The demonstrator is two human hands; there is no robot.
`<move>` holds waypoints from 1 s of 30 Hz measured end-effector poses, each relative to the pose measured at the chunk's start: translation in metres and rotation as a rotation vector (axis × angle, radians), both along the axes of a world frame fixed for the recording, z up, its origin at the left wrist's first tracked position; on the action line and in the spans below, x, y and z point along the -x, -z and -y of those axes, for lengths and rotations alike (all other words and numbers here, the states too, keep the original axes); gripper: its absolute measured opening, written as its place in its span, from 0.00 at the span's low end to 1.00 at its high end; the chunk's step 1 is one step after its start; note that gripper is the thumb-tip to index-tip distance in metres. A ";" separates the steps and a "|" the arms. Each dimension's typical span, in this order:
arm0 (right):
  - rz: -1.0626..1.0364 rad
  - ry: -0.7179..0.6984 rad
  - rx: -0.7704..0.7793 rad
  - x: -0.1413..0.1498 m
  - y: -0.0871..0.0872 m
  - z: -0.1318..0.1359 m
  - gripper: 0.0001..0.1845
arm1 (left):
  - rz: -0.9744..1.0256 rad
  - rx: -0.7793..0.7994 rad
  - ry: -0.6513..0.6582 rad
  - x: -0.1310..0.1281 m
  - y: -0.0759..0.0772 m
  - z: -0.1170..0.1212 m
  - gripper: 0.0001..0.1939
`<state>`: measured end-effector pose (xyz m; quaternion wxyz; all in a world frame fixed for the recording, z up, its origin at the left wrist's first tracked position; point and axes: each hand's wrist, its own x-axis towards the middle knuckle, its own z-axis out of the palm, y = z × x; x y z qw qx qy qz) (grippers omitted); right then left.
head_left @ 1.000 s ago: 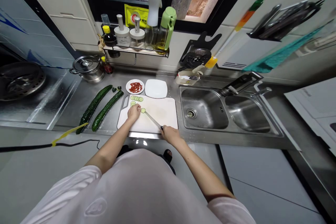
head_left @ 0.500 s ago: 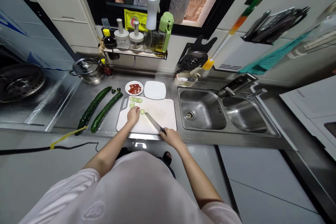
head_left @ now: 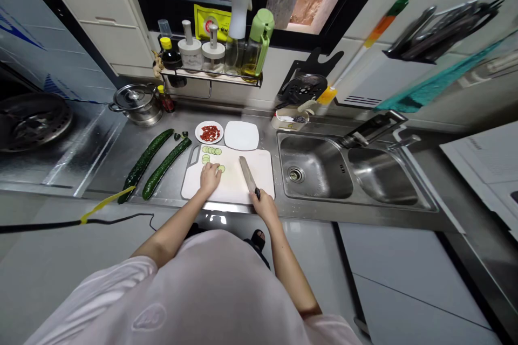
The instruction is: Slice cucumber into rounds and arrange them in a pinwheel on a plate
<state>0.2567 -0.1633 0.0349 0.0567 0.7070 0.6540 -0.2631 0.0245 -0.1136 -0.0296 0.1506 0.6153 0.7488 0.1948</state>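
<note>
My left hand (head_left: 210, 178) is over the left half of a white cutting board (head_left: 259, 194), its fingertips closed at the edge of a round cucumber slice (head_left: 221, 168). Above it on the board lie a row of overlapping cucumber slices (head_left: 211, 150) and a smaller group (head_left: 206, 159). In my right hand (head_left: 264, 206) is the black handle of a kitchen knife (head_left: 247, 172). Its blade points away from me over the board's right half, apart from the slices. Two whole cucumbers (head_left: 149, 157) (head_left: 167, 168) lie left of the board, with small cut ends (head_left: 177, 136) beyond them.
Behind the board are a plate of chopped red pieces (head_left: 210, 133) and a white plate (head_left: 242, 135). A double sink (head_left: 315, 194) is to the right. A lidded pot (head_left: 140, 105) stands at back left, beside a small bottle (head_left: 165, 101), below a condiment shelf (head_left: 210, 76).
The knife has swung right, away from the single slice, and its blade now points more straight ahead. My left hand has moved slightly right, to the slice. The view has shifted a little.
</note>
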 end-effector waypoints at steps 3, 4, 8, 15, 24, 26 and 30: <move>0.025 -0.002 0.002 -0.001 0.000 -0.002 0.25 | -0.004 0.002 -0.005 -0.001 -0.002 0.000 0.17; 0.032 -0.004 0.004 -0.001 0.001 -0.002 0.25 | -0.005 0.007 -0.012 -0.002 -0.003 0.000 0.16; 0.051 -0.019 0.021 -0.003 0.003 -0.004 0.26 | 0.013 0.022 -0.035 -0.001 -0.006 -0.003 0.14; 0.047 -0.025 0.023 -0.003 0.007 -0.007 0.26 | 0.049 0.022 -0.031 0.003 -0.004 -0.007 0.14; 0.078 -0.046 0.024 -0.003 0.006 -0.005 0.26 | 0.074 0.040 -0.063 0.001 -0.011 -0.009 0.10; 0.086 -0.045 0.025 -0.002 0.006 -0.005 0.26 | 0.108 0.030 -0.073 0.001 -0.012 -0.010 0.08; 0.066 -0.024 0.023 -0.003 0.009 -0.004 0.25 | 0.182 0.045 -0.090 0.001 -0.014 -0.012 0.05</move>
